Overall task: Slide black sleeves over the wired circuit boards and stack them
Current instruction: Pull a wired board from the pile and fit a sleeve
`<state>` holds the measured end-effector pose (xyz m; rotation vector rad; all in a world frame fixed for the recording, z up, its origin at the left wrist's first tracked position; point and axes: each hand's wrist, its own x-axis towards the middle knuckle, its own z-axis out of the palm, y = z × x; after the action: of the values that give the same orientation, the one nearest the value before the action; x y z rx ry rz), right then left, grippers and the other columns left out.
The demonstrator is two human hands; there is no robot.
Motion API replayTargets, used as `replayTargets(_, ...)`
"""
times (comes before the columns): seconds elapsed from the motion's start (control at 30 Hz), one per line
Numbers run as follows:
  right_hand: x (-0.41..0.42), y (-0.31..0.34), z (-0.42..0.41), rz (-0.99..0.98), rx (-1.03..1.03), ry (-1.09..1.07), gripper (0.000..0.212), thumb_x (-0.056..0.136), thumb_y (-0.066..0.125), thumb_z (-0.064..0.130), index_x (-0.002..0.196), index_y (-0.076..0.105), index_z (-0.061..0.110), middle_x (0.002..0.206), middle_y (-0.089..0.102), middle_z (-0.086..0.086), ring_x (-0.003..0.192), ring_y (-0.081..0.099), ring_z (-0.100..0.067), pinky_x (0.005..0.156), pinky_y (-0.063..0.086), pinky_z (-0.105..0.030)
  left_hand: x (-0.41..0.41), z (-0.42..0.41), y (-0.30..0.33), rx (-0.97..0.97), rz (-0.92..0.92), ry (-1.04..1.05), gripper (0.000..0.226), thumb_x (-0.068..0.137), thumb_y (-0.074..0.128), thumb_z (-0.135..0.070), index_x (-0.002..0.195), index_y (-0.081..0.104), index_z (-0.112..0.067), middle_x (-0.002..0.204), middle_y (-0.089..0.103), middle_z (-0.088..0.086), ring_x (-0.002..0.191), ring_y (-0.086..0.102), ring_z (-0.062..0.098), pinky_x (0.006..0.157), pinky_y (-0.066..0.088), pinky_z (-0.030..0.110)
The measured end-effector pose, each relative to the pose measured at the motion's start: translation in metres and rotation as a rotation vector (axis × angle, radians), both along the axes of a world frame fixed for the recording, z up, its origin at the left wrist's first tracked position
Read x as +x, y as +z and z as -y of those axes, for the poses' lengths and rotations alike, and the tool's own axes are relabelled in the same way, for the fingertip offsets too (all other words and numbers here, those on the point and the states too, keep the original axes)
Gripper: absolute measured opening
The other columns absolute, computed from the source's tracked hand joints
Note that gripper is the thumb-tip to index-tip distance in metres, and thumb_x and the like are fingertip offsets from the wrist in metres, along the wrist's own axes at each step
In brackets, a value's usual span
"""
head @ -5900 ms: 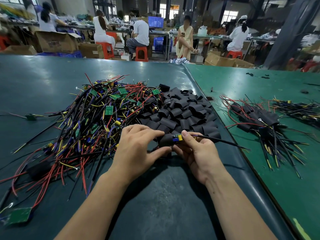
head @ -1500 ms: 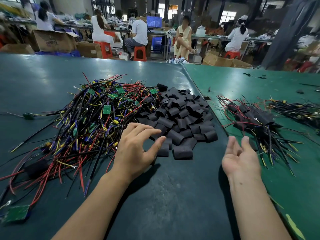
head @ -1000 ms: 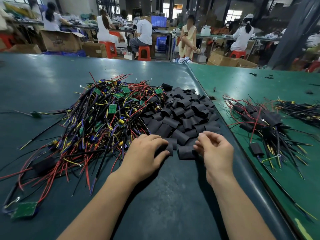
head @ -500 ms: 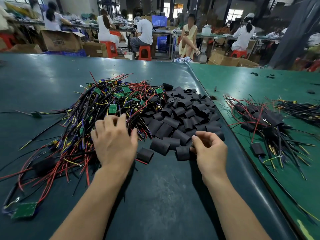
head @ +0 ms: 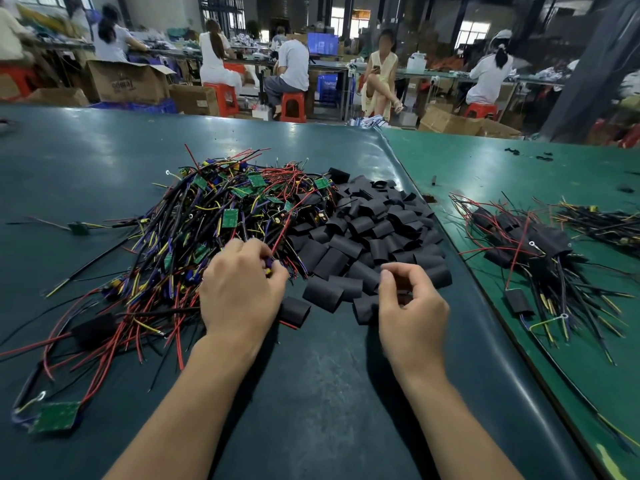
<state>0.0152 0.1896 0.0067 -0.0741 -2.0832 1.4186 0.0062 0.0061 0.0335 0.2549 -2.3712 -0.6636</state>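
Note:
A tangled heap of wired circuit boards (head: 221,216), small green boards with red, black, yellow and blue wires, covers the table's left middle. Right of it lies a pile of short black sleeves (head: 374,230). My left hand (head: 239,289) sits at the near edge of the wire heap, its fingertips pinching a blue and yellow connector on one wired board. My right hand (head: 412,306) is at the near edge of the sleeve pile with fingers curled over a black sleeve (head: 363,311); whether it grips the sleeve is unclear. Sleeved boards (head: 533,244) lie stacked on the right mat.
The dark green table (head: 311,393) meets a brighter green mat (head: 485,168) on the right. A loose green board (head: 55,415) lies near the front left. A second bundle of wires (head: 602,223) is at far right. People sit at benches beyond the table.
My left hand has moved right along the wire heap and closed its fingertips on a connector. My right hand stays at the sleeve pile's near edge, fingers curling a little more.

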Motion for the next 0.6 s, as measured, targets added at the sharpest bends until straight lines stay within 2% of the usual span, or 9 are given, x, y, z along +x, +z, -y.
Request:
replayTargets(0.07,0.0,0.0,0.004,-0.027,0.021,0.047,0.008,0.094,0.063,0.016,0.095,0.067,0.023,0.084,0.068,0.008,0.074,0.062,-0.008,0.069,0.048,-0.019,0.002,-0.003,0.003,0.088,-0.147,-0.059,0.004,0.081,0.072,-0.016,0.08,0.068,-0.014,0.077,0.06,-0.001,0.069,0.059,0.024,0.065,0.044,0.032)
replayTargets(0.1,0.001,-0.001,0.006,-0.037,0.029,0.074,0.011,0.094,0.064,0.015,0.094,0.067,0.025,0.082,0.068,0.009,0.073,0.062,-0.008,0.067,0.047,-0.016,0.003,-0.005,0.002,0.108,-0.148,-0.078,0.005,0.082,0.071,-0.014,0.079,0.067,-0.014,0.078,0.06,-0.001,0.07,0.058,0.024,0.067,0.045,0.033)
replayTargets(0.17,0.002,-0.002,0.01,-0.037,0.045,0.124,0.013,0.093,0.065,0.014,0.094,0.067,0.027,0.079,0.067,0.012,0.07,0.062,-0.007,0.064,0.045,-0.012,0.002,-0.006,-0.001,0.07,0.008,-0.067,0.01,0.085,0.069,-0.024,0.085,0.065,-0.015,0.089,0.058,0.002,0.084,0.059,0.026,0.071,0.047,0.037)
replayTargets(0.27,0.002,-0.004,0.011,-0.018,0.042,0.158,0.013,0.093,0.065,0.016,0.093,0.068,0.029,0.074,0.067,0.014,0.066,0.062,-0.008,0.061,0.047,-0.014,0.003,-0.005,-0.004,-0.144,0.251,0.037,0.033,0.085,0.063,-0.049,0.103,0.06,-0.021,0.106,0.054,0.001,0.103,0.055,0.026,0.073,0.048,0.039)
replayTargets(0.33,0.002,-0.004,0.01,-0.024,0.027,0.163,0.014,0.093,0.065,0.017,0.092,0.068,0.031,0.073,0.068,0.013,0.065,0.063,-0.009,0.06,0.048,-0.016,0.004,-0.004,-0.004,-0.217,0.317,0.029,0.037,0.083,0.063,-0.052,0.108,0.061,-0.024,0.108,0.056,0.001,0.101,0.058,0.028,0.072,0.046,0.037)
replayTargets(0.47,0.002,-0.003,0.011,-0.031,0.053,0.167,0.016,0.092,0.066,0.016,0.09,0.067,0.032,0.075,0.068,0.017,0.064,0.061,-0.007,0.058,0.044,-0.01,0.006,-0.004,-0.007,-0.265,0.467,-0.056,0.034,0.089,0.057,-0.05,0.109,0.066,-0.025,0.111,0.056,0.002,0.101,0.06,0.03,0.073,0.042,0.034)
replayTargets(0.53,0.001,-0.003,0.012,-0.034,0.057,0.163,0.017,0.092,0.066,0.016,0.089,0.067,0.033,0.077,0.067,0.02,0.064,0.061,-0.006,0.058,0.043,-0.009,0.007,-0.004,-0.007,-0.275,0.416,-0.083,0.031,0.091,0.057,-0.049,0.109,0.066,-0.025,0.108,0.054,0.0,0.101,0.059,0.028,0.072,0.041,0.033)
replayTargets(0.6,0.001,-0.002,0.011,-0.027,0.054,0.158,0.016,0.092,0.066,0.016,0.089,0.067,0.032,0.073,0.068,0.018,0.064,0.063,-0.006,0.059,0.044,-0.011,0.008,-0.003,-0.003,-0.251,0.215,-0.12,0.028,0.091,0.06,-0.048,0.104,0.069,-0.025,0.1,0.056,-0.001,0.098,0.056,0.026,0.071,0.041,0.033)
